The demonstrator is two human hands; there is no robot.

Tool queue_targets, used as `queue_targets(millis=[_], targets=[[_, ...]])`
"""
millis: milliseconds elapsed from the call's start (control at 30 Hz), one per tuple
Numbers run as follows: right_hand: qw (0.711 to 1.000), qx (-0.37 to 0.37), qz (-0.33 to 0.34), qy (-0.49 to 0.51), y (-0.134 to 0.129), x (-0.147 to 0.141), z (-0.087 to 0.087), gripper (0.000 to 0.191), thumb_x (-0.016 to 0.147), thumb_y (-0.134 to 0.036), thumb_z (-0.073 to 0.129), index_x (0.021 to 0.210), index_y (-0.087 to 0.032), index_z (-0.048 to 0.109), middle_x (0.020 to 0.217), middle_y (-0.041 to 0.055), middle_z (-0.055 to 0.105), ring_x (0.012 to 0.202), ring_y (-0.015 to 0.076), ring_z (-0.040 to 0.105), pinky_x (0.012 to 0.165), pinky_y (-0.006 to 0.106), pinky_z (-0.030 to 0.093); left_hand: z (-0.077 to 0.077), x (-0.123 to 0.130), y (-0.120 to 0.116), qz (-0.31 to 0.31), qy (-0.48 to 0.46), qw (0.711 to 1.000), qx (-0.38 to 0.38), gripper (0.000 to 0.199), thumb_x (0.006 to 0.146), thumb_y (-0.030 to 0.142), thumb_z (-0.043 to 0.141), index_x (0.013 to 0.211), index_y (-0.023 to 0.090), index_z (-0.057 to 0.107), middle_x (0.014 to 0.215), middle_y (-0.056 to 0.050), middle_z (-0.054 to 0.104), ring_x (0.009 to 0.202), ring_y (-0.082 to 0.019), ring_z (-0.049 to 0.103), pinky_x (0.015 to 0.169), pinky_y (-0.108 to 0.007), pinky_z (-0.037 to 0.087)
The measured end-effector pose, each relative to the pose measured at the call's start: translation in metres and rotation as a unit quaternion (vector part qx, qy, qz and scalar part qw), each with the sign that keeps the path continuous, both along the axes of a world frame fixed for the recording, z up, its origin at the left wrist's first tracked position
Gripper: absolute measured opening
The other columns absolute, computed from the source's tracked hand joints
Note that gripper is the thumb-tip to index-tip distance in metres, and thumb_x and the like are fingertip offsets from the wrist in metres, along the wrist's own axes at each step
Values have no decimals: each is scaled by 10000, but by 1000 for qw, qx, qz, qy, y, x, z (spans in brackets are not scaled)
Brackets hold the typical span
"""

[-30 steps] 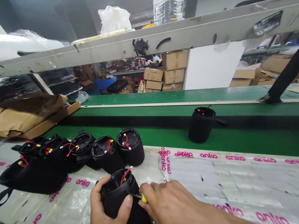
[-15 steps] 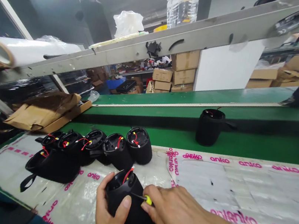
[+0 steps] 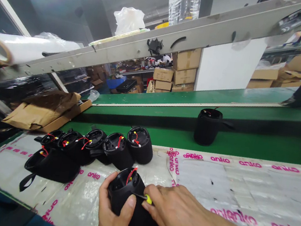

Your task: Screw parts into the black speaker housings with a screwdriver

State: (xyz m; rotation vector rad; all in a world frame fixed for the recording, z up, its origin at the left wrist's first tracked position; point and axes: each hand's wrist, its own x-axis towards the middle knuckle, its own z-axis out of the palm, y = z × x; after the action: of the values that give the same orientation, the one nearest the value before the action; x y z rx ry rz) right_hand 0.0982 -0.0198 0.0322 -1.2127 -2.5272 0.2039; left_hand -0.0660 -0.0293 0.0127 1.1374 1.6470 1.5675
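A black cylinder (image 3: 145,225) with an open top and red wires stands tilted at the bottom centre. My left hand (image 3: 115,213) wraps round its left side, thumb on the front. My right hand (image 3: 169,214) is closed on a tool with a yellow handle (image 3: 148,198), whose thin shaft touches the cylinder just below its rim. Most of the handle is hidden in my fingers. Behind and to the left, several similar black cylinders (image 3: 143,153) with red wires stand close together, and one with a strap loop (image 3: 57,167) lies on its side.
Another black cylinder (image 3: 206,131) stands on the green surface (image 3: 261,144) behind the plastic-covered sheet (image 3: 200,177). Brown paper and cardboard (image 3: 45,112) lie at the left. A metal beam (image 3: 208,31) crosses above, carrying a plastic roll (image 3: 30,49) and a bottle (image 3: 183,4).
The view has shifted slightly. The held cylinder's top, both hands and the tool keep almost the same places, with the shaft still at the rim area.
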Motion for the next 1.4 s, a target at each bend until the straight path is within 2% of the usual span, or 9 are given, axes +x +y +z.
queue_targets(millis=[200, 467, 633, 767, 867, 1000, 1133, 1267, 1400], targets=[[1000, -14, 4, -15, 3, -2, -2, 102, 1000, -251, 543, 982, -234, 444, 788, 1, 637, 632, 239, 632, 535, 333, 296, 3, 2, 0, 2, -4, 1000, -3, 705, 655, 549, 723, 1246, 233, 504, 1159, -62, 634, 1024, -244, 594, 902, -346, 452], [994, 93, -20, -49, -1, -2, -16, 180, 917, -139, 548, 982, -223, 403, 728, -24, 567, 534, 195, 533, 511, 338, 229, -4, 3, 3, 41, 65, 997, 9, 638, 665, 467, 697, 1217, 204, 516, 1181, -84, 602, 1071, -265, 579, 952, -396, 452], [991, 67, 16, -113, 2, 0, 6, 236, 752, -173, 620, 906, -219, 446, 683, -20, 563, 474, 174, 516, 444, 351, 131, -7, 9, 2, 62, 89, 994, 33, 659, 651, 471, 719, 1211, 188, 517, 1183, -92, 603, 1064, -264, 596, 914, -374, 487], [986, 21, 38, -163, 2, 0, 27, 256, 667, -216, 647, 881, -211, 507, 727, 6, 578, 485, 191, 540, 399, 358, 130, -8, 17, 1, 99, 108, 988, 43, 638, 650, 426, 734, 1202, 186, 522, 1198, -99, 595, 1078, -271, 591, 920, -387, 479], [985, 18, 36, -168, 1, 0, 23, 213, 726, -236, 666, 883, -205, 526, 765, 21, 592, 519, 205, 563, 392, 349, 165, -9, 20, -1, 117, 115, 985, 54, 630, 639, 427, 740, 1181, 188, 528, 1216, -101, 583, 1111, -283, 570, 951, -403, 458], [999, -21, -7, -46, -2, 0, 9, 64, 963, -241, 561, 974, -219, 503, 778, 1, 627, 647, 230, 624, 502, 316, 349, -8, 10, -4, 91, 53, 994, 23, 799, 644, 519, 732, 1316, 176, 468, 1203, -115, 583, 1011, -266, 604, 828, -356, 506], [995, -83, 21, 57, -5, -3, 11, 47, 1017, -249, 522, 1046, -220, 499, 906, 7, 664, 781, 226, 664, 634, 315, 447, -8, -10, -8, 67, -4, 998, -8, 918, 649, 575, 741, 1421, 208, 405, 1258, -122, 578, 1064, -286, 606, 879, -369, 494], [995, -96, 22, 33, -7, -13, 17, 38, 1011, -223, 525, 1042, -201, 518, 912, 33, 672, 773, 248, 671, 634, 337, 459, -6, -23, -15, 47, -41, 997, -42, 858, 671, 580, 740, 1411, 265, 440, 1222, -99, 635, 1077, -292, 622, 898, -385, 495], [996, -78, 39, 14, -8, -20, 10, 45, 1010, -243, 531, 1017, -200, 519, 871, 40, 663, 728, 252, 657, 629, 353, 455, -2, -21, -22, 66, -36, 996, -46, 875, 628, 562, 777, 1384, 232, 484, 1080, -75, 708, 930, -236, 682, 823, -309, 527]])
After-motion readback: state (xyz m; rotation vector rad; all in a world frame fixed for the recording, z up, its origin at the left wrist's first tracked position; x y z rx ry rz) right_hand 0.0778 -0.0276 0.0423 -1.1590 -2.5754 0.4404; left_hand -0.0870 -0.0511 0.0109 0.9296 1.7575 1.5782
